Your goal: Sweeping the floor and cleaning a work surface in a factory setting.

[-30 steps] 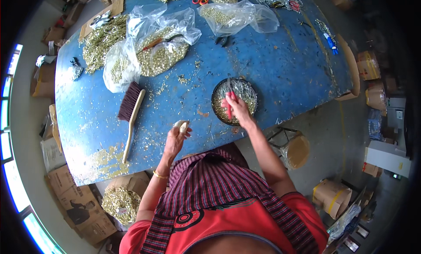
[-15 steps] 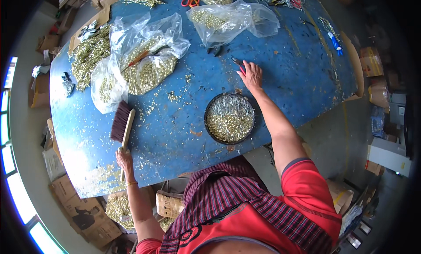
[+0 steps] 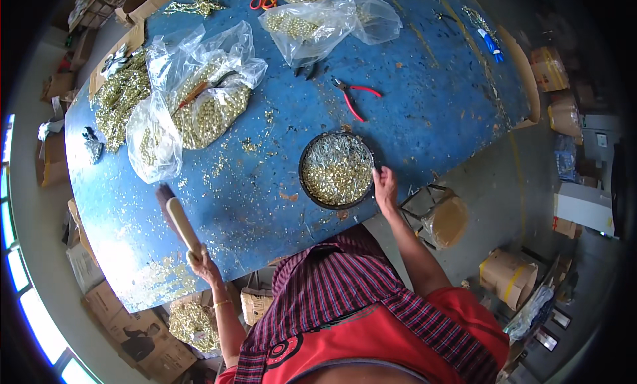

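Observation:
My left hand (image 3: 204, 264) is closed round the handle of a hand brush (image 3: 182, 225) with a pale wooden back and dark bristles. The brush is tilted over the blue table's left part. My right hand (image 3: 385, 188) has its fingers curled at the right rim of a round black tray (image 3: 302, 185), seemingly gripping it. Small gold and silver metal pieces (image 3: 337, 175) fill the tray. Beyond it, red-handled pliers (image 3: 350, 100) lie with handles spread, touched by neither hand.
Loose gold bits are scattered over the blue table (image 3: 424, 128). Clear plastic bags (image 3: 212, 112) of gold beads lie at left and far centre. Gold chains (image 3: 123, 99), red scissors (image 3: 264, 0) and a blue-handled tool (image 3: 491, 46) lie farther out. A stool (image 3: 446, 221) stands beside the table's near right edge.
My right hand has let go of the pliers and come back to the tray's rim. The left hand has turned the brush and brought it slightly right and nearer to me.

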`<move>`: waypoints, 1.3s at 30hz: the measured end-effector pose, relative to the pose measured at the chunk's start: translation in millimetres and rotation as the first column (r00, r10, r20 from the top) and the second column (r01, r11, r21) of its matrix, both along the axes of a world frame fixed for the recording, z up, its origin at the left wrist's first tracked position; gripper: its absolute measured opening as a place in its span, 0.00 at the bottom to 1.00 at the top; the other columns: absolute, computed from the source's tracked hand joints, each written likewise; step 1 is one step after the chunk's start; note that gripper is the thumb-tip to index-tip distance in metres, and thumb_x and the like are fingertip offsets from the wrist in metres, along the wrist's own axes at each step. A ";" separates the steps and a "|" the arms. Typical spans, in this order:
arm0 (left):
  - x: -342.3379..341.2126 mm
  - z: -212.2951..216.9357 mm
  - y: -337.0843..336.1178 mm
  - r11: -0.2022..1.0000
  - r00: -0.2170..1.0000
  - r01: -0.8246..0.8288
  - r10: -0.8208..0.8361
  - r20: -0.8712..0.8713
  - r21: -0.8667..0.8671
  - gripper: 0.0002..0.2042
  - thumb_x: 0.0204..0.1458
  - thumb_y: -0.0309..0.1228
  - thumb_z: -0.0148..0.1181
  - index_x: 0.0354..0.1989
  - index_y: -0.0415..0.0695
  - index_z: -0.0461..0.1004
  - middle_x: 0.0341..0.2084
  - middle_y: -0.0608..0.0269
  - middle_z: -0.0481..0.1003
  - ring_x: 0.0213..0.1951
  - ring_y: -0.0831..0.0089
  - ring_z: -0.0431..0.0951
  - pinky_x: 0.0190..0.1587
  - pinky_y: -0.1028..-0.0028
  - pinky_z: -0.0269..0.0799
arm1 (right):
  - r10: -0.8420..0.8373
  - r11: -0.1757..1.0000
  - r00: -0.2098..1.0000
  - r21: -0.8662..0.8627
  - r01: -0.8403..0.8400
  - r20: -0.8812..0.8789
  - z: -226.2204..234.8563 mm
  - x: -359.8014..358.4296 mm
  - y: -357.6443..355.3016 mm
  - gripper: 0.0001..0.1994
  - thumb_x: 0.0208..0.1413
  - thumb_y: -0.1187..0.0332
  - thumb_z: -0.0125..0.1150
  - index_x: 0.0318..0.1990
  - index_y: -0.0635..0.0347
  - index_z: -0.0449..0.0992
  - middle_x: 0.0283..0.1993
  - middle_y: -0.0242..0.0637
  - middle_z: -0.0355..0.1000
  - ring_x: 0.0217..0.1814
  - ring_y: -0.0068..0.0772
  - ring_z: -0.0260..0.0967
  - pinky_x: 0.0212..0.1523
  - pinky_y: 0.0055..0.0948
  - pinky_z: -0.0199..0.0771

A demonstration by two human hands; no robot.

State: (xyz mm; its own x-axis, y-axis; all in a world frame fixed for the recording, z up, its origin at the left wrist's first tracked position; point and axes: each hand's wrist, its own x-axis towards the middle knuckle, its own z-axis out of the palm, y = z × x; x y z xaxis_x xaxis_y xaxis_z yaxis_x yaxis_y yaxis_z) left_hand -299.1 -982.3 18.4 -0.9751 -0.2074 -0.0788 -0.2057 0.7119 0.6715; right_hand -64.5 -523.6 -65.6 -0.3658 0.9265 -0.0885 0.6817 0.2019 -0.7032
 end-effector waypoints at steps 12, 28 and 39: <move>-60.6 12.5 44.2 0.943 0.947 0.319 -0.320 -0.002 -0.094 0.19 0.49 0.37 0.56 0.50 0.49 0.65 0.39 0.51 0.73 0.40 0.54 0.73 0.42 0.65 0.67 | -0.213 0.948 0.957 -0.279 0.154 -0.195 -6.9 -2.9 -11.2 0.21 0.55 0.56 0.52 0.46 0.66 0.68 0.40 0.39 0.70 0.42 0.32 0.65 0.44 0.30 0.64; -100.4 2.7 98.3 0.729 0.738 0.649 -0.673 -0.055 -0.216 0.21 0.48 0.38 0.56 0.52 0.51 0.66 0.39 0.53 0.73 0.40 0.55 0.74 0.40 0.64 0.70 | -0.527 0.684 0.823 -0.681 0.263 -0.211 24.1 40.8 -26.9 0.35 0.52 0.42 0.49 0.55 0.66 0.61 0.55 0.40 0.62 0.54 0.33 0.62 0.52 0.31 0.64; -98.6 7.0 144.3 0.548 0.548 0.828 -0.836 -0.037 -0.117 0.22 0.46 0.41 0.58 0.52 0.52 0.67 0.36 0.54 0.74 0.38 0.56 0.76 0.40 0.65 0.71 | -0.635 0.600 0.754 -0.722 0.344 -0.168 38.7 82.0 -35.3 0.38 0.52 0.41 0.47 0.59 0.67 0.56 0.59 0.42 0.59 0.58 0.35 0.58 0.55 0.34 0.61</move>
State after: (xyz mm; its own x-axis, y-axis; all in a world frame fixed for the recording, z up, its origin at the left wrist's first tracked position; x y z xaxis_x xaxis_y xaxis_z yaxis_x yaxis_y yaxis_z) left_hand -397.8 -838.0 25.4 -0.7153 0.6986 -0.0183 0.5560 0.5847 0.5907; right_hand 17.5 -558.9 -26.9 -0.0066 0.7448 -0.6672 0.1906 -0.6541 -0.7320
